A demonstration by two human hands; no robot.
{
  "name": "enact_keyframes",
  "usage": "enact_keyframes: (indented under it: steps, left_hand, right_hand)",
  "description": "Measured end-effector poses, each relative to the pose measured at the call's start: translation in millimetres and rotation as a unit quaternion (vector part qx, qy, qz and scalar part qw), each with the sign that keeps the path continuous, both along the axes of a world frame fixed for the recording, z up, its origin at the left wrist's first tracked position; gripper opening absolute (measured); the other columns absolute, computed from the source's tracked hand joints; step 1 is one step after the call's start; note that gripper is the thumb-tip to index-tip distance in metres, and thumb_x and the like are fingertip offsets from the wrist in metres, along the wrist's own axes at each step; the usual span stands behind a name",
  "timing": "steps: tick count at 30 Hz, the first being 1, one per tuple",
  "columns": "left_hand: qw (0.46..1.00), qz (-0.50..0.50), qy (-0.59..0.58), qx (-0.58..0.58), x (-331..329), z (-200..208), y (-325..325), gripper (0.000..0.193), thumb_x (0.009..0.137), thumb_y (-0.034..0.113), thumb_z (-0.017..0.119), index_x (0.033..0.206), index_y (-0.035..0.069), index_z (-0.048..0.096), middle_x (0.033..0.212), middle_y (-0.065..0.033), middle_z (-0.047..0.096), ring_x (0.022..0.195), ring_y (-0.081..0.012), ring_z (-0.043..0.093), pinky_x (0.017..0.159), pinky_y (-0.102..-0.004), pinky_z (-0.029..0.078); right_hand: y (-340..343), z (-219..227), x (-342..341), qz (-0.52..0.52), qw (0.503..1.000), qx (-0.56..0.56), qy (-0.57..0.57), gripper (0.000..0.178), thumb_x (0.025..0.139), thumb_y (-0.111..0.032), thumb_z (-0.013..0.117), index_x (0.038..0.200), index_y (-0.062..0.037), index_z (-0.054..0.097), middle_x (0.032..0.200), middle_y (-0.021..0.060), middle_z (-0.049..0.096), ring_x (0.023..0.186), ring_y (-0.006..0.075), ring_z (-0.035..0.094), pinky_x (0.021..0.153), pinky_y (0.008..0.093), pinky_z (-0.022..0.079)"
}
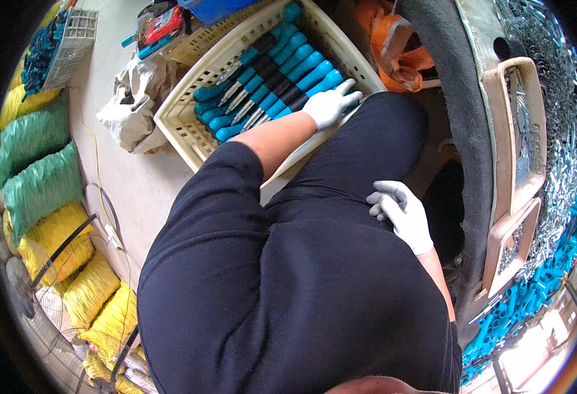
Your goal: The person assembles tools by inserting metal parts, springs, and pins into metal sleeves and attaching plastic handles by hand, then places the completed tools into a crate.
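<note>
My left hand (328, 108), in a white glove, reaches into a cream plastic crate (182, 139) at its right side. Its fingers are spread over the ends of teal-handled tools (296, 64) with black middles and metal shafts. Several of these tools lie side by side in the crate; their exact kind cannot be made out. Whether the hand grips one is not visible, and it looks open. My right hand (403, 217), also white-gloved, hovers near my right thigh with its fingers loosely bent and apart. Nothing shows in it.
A dark padded edge (462, 131) runs along my right. Beyond it stand wooden frames (543, 131) among piled metal parts and teal pieces (518, 308). An orange strap bundle (400, 56) is behind the crate. Green sacks (45, 187) and yellow sacks (91, 289) line the left; a white bag (134, 105) lies nearer.
</note>
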State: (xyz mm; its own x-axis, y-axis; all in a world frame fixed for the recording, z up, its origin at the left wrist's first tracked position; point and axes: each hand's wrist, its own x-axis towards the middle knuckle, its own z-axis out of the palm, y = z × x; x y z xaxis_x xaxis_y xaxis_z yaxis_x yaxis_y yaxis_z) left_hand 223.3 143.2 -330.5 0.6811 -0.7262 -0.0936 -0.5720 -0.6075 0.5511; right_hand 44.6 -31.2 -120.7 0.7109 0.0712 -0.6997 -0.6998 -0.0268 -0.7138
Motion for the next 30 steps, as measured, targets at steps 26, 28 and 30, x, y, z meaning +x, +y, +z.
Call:
enact_keyframes:
  steps: [26, 28, 30]
  left_hand:
    - [0.972, 0.217, -0.077, 0.038, 54.9, -22.3, 27.5, 0.055, 0.078, 0.014, 0.055, 0.133, 0.015, 0.051, 0.146, -0.0178, 0.038, 0.133, -0.0357, 0.038, 0.105, -0.0443, 0.039]
    - [0.956, 0.272, -0.059, 0.097, 63.2, -23.2, 27.2, 0.053, 0.078, 0.013, 0.056, 0.130, 0.016, 0.054, 0.145, -0.0178, 0.038, 0.133, -0.0365, 0.037, 0.105, -0.0450, 0.039]
    - [0.956, 0.273, -0.051, 0.095, 72.0, -23.1, 27.5, 0.051, 0.079, 0.016, 0.055, 0.130, 0.017, 0.054, 0.146, -0.0158, 0.037, 0.133, -0.0363, 0.038, 0.105, -0.0468, 0.039]
  right_hand:
    - [3.9, -4.5, 14.1, 0.017, 0.999, -0.024, 0.029, 0.032, 0.094, -0.015, 0.054, 0.122, 0.0003, 0.055, 0.100, 0.0111, 0.066, 0.079, 0.0114, 0.060, 0.072, 0.0237, 0.046]
    - [3.1, -6.1, 14.7, 0.018, 0.999, -0.017, 0.027, 0.032, 0.094, -0.015, 0.054, 0.122, 0.0005, 0.054, 0.100, 0.0111, 0.067, 0.079, 0.0114, 0.060, 0.072, 0.0236, 0.046]
    - [3.2, -4.9, 15.3, 0.016, 0.999, -0.028, 0.032, 0.032, 0.094, -0.016, 0.054, 0.122, 0.0006, 0.055, 0.100, 0.0112, 0.067, 0.079, 0.0113, 0.060, 0.071, 0.0235, 0.046]
